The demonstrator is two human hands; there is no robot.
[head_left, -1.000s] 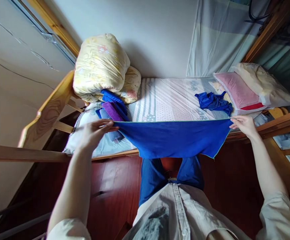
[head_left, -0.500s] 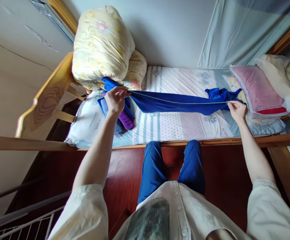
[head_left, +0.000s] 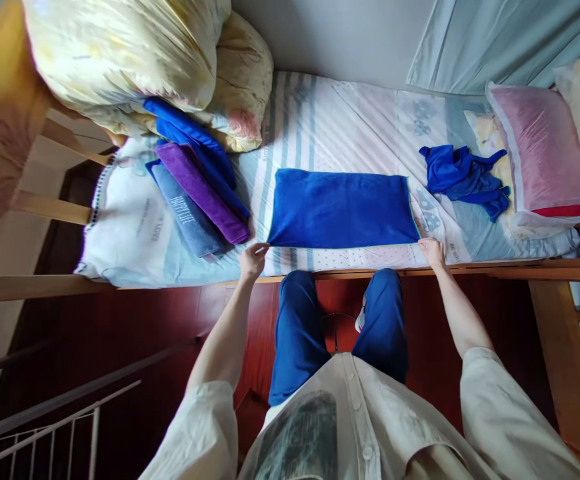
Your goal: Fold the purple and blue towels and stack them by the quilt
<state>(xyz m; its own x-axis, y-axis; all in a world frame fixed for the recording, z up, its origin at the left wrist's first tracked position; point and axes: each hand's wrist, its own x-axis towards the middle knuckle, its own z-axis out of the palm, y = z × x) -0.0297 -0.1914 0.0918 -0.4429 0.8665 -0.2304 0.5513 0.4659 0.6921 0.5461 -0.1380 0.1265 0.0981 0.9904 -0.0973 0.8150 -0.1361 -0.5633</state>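
A blue towel (head_left: pixel 343 210) lies spread as a rectangle on the bed, its near edge drawn straight between my hands. My left hand (head_left: pixel 254 259) pinches the near left corner. At the near right corner, my right hand (head_left: pixel 432 252) has its fingers closed on the towel too. Beyond my left hand are rolled or folded towels: a purple one (head_left: pixel 205 193), a grey-blue one (head_left: pixel 187 210) with lettering, and a blue one (head_left: pixel 197 140) behind them. A crumpled blue towel (head_left: pixel 463 175) lies farther back on the right.
A bed (head_left: pixel 345 120) with a patterned sheet stands against the wall, its wooden rail (head_left: pixel 520 268) along the front. A large cream quilt bundle (head_left: pixel 135 53) fills the back left. On the right sits a pink pillow (head_left: pixel 545 143). A white metal rack (head_left: pixel 45 440) stands at lower left.
Both hands have come down and nearer to me and closer together. The towel, earlier stretched in the air between them, now lies flat on the bed. The view has tilted downward.
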